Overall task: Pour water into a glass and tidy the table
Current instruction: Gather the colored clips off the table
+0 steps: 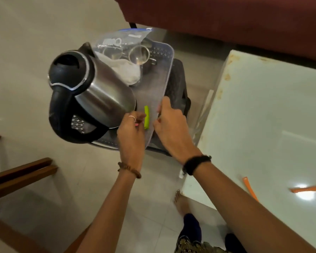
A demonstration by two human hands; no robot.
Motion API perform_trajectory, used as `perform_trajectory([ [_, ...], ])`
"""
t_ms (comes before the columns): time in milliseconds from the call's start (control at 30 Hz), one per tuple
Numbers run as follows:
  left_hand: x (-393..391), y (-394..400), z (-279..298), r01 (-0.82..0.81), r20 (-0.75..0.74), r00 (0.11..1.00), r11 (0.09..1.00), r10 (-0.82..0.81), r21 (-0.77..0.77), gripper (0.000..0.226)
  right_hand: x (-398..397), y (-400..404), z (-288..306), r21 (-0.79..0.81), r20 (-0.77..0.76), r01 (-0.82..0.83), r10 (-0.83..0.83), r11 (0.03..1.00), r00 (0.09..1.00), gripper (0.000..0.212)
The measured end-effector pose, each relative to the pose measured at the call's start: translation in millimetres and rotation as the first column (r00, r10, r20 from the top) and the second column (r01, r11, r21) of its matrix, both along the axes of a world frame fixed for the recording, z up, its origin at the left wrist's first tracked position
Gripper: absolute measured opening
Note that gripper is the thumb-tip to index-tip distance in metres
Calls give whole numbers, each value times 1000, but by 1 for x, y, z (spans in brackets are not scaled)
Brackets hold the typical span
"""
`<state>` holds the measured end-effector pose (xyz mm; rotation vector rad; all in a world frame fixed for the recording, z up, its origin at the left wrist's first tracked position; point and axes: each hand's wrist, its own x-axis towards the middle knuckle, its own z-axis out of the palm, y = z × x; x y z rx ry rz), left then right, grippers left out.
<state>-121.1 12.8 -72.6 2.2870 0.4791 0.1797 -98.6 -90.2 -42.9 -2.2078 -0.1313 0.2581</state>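
A translucent plastic tray (169, 70) carries a steel electric kettle (102, 92) with a black lid and handle, standing at its left. A clear glass (139, 54) lies at the tray's far end beside a white cloth (128, 72) and a clear zip bag (120, 40). A small green piece (146, 116) lies near the tray's front edge. My left hand (131, 132) grips that front edge next to the green piece. My right hand (170, 125) holds the tray's front right corner. The tray sits over a dark perforated stool (179, 84).
A white glass-topped table (263, 125) fills the right side, with two orange strips (250, 189) near its front. A dark red sofa (226, 19) runs along the top. A wooden chair frame (20, 172) stands at left on the tiled floor. My bare foot (181, 203) is beside the table corner.
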Motion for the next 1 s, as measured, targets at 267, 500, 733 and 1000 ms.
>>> perform_trajectory([
  [267,-90,-168,-13,668,-57,741,743,-669,-45,18,-104,-195,-35,-65,-269,462,-461,885,846,7],
  [500,-121,-264,-80,993,-466,117,101,-877,61,57,-171,-342,-73,-422,-183,471,-582,775,792,18],
  [733,-113,-269,-92,948,-516,118,-58,-848,312,17,-176,-381,-105,-647,-158,-29,-97,762,983,29],
  [1000,-121,-263,-86,806,-316,561,592,-766,-3,7,-168,-367,-99,-384,-274,288,-407,877,871,10],
])
